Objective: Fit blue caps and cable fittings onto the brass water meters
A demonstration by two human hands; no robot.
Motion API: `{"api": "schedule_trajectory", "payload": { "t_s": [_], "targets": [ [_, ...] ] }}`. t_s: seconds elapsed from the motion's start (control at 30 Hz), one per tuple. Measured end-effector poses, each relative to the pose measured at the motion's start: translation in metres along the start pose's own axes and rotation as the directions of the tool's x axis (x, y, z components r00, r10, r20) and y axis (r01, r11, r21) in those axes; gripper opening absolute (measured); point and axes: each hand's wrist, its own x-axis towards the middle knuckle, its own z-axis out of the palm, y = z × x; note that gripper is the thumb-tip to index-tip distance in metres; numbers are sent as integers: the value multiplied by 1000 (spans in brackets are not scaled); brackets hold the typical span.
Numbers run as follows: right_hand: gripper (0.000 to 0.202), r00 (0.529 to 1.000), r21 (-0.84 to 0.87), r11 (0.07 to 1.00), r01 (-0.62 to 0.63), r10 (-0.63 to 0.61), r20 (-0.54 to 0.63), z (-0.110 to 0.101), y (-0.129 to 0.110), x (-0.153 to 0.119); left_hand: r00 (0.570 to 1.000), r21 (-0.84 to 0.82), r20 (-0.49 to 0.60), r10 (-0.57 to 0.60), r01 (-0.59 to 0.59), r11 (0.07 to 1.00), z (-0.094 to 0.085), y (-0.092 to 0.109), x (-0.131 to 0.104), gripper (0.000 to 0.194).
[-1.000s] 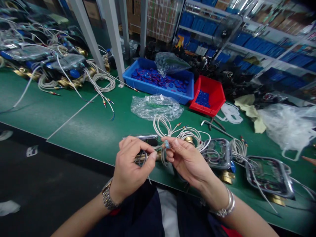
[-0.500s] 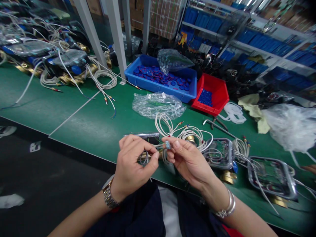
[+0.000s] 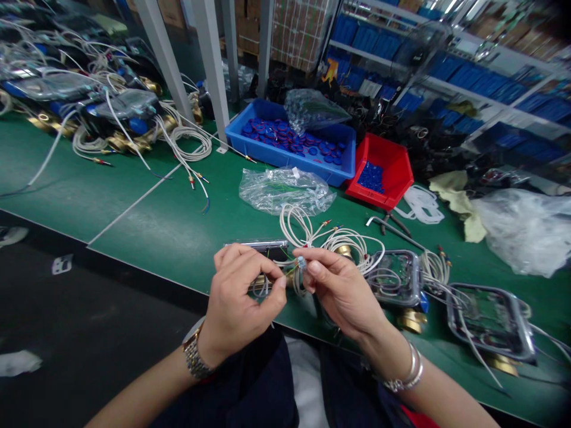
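My right hand (image 3: 341, 285) pinches a small pale-blue connector (image 3: 301, 262) between thumb and forefinger. Close on its left, my left hand (image 3: 243, 291) has thumb and forefinger pressed together on a thin yellowish wire (image 3: 292, 272) that runs toward the connector. Beneath both hands lies a brass-bodied meter (image 3: 259, 283), largely covered by them; its dark housing (image 3: 272, 251) shows just behind my left fingers. Coiled white cables (image 3: 297, 224) with red and blue tips rest behind my right hand.
Clear-covered meters (image 3: 397, 276) with brass bodies stand to the right, more meters (image 3: 125, 113) at far left. Behind are a plastic bag (image 3: 285, 190), a blue bin (image 3: 285, 156) of blue discs and a red bin (image 3: 392, 169) of small blue parts. A hex key (image 3: 397, 232) lies near pliers.
The connector has turned slightly in my right fingers, and the thin wire between my hands shows more clearly. At the right edge, another person's fingers have left view and the white bag has shifted.
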Motion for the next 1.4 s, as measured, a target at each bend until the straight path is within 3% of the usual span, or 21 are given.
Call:
{"api": "schedule_trajectory", "payload": {
  "t_s": [0.33, 0.6, 0.9, 1.4],
  "targets": [
    [28, 1000, -52, 999, 7, -7, -3, -1, 1, 0, 1000, -3, 0, -7, 7, 1000, -2, 0, 0, 10],
    [29, 998, -8, 999, -33, 33, 53, 1, 3, -1, 999, -8, 42, -14, 14, 1000, -4, -1, -3, 11],
    [30, 999, 18, 999, -28, 27, 34, 2, 4, 1, 997, -6, 73, -14, 14, 1000, -4, 1, -3, 10],
    [29, 999, -70, 997, 29, -27, 28, 0, 9, -3, 992, -64, 107, -62, 69, 996, -5, 1, -5, 11]
  ]
}}
